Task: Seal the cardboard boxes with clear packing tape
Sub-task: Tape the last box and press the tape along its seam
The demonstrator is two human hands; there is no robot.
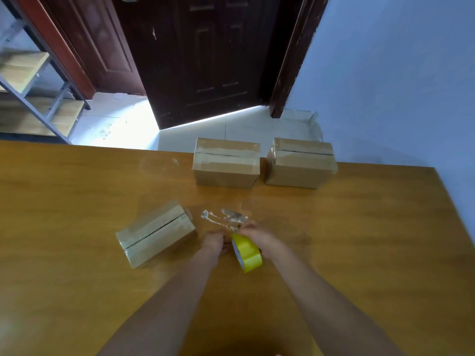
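Between both hands sits the yellow tape roll (246, 253), right hand (257, 237) pinching its loose end, left hand (214, 241) grip seemingly steadying it, box (155, 233) just left on the surface (359, 240); tape's light, floppy, sticky, so hold the edges.

The wooden tabletop (359, 253) carries two taped boxes at its far edge, the left box (226, 163) just beside the right box (301, 163). A third box (155, 233) lies skewed nearer the middle, tape scraps (226, 217) beside it.
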